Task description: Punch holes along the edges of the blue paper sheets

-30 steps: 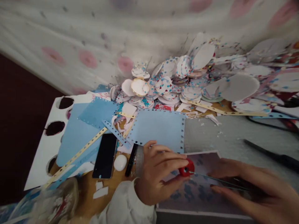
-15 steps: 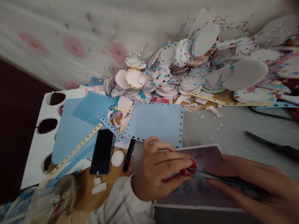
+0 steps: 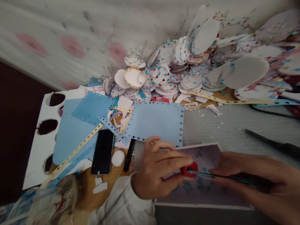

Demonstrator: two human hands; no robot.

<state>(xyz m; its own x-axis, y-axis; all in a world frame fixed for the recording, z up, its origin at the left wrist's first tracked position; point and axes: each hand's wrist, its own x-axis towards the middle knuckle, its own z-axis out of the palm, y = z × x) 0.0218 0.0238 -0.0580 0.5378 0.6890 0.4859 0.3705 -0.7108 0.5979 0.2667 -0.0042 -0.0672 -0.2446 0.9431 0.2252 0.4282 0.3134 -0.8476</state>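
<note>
My left hand (image 3: 159, 172) grips a small red craft punch (image 3: 192, 174) between thumb and fingertips; the fingers hide part of it. A pair of tweezers (image 3: 206, 174) is pinched in my right hand (image 3: 255, 178), with its tips at the punch's opening. I cannot make out whether the tips hold anything. Under both hands lies a greyish-purple sheet (image 3: 208, 150) with a pale border and blurry bluish shapes on it. Just beyond my left hand, a light blue paper (image 3: 157, 122) has heart-shaped holes along its edges.
Decorated white paper discs (image 3: 161, 75) are heaped at the back. A phone (image 3: 102, 151), a round white piece (image 3: 118, 158) and a black marker (image 3: 129, 155) lie left of my hand. A dark pointed tool (image 3: 267, 140) rests on the grey mat (image 3: 211, 125) at right.
The tweezers' tips look closer together, and the punch is turned slightly, showing more of its opening. My right hand has shifted a little. The left keeps its grip.
</note>
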